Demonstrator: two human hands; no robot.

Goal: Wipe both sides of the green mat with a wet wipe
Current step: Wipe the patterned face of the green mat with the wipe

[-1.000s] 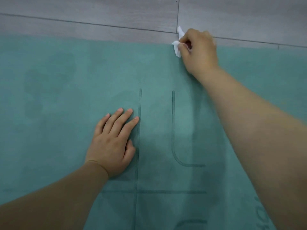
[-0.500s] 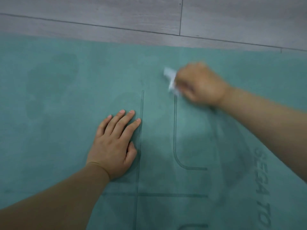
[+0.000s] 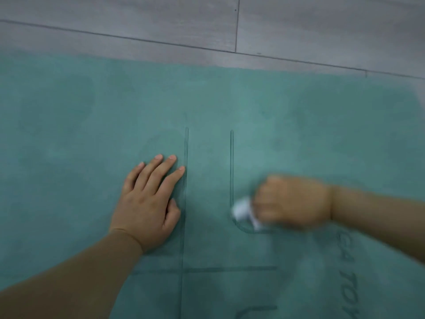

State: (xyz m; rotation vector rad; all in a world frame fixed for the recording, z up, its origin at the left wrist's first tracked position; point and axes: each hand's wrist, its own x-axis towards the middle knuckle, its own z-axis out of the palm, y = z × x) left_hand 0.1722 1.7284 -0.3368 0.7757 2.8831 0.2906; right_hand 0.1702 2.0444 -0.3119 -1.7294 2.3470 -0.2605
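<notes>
Green mat (image 3: 299,125) filled most of frame, flat on grey floor (image 3: 138,24). Right hand (image 3: 292,201), blurred, centre right, clutched white wet wipe (image 3: 242,209). Left hand (image 3: 147,203), fingers straight, pressed mat at centre. Advice: overlap strokes, brace firmly, cover edges.

grey, seemingly wood-plank floor (image 3: 161,24)

Right hand (image 3: 292,201) & wipe (image 3: 243,210) motion-blurred; mat (image 3: 92,125) cut off by frame edges.

Wipe (image 3: 242,209) on mat (image 3: 299,125), floor (image 3: 138,21) behind.
</notes>
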